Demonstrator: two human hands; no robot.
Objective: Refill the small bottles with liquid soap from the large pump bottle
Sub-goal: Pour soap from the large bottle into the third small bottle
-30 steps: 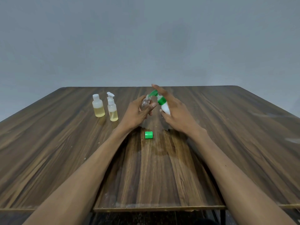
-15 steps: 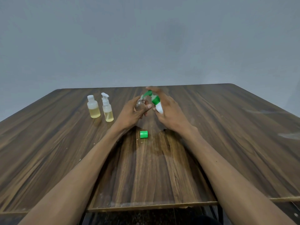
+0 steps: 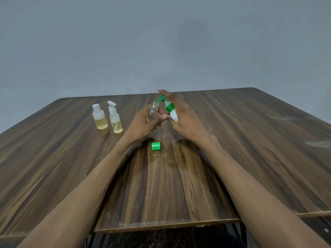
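Now we see the left hand [image 3: 143, 122] gripping a small clear bottle [image 3: 153, 111] above the counter [image 3: 250, 140], while the right hand [image 3: 186, 119] holds the white pump bottle [image 3: 172, 113], its green nozzle at the small bottle's mouth. Near us lies a green cap [image 3: 156, 146]; two filled bottles [image 3: 107, 119] stand left.

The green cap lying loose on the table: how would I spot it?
Start at the wooden table and look between the two forearms, nearer than the hands. The green cap lies alone there, untouched. It is the only green thing not held; the other caps, far left, are white.
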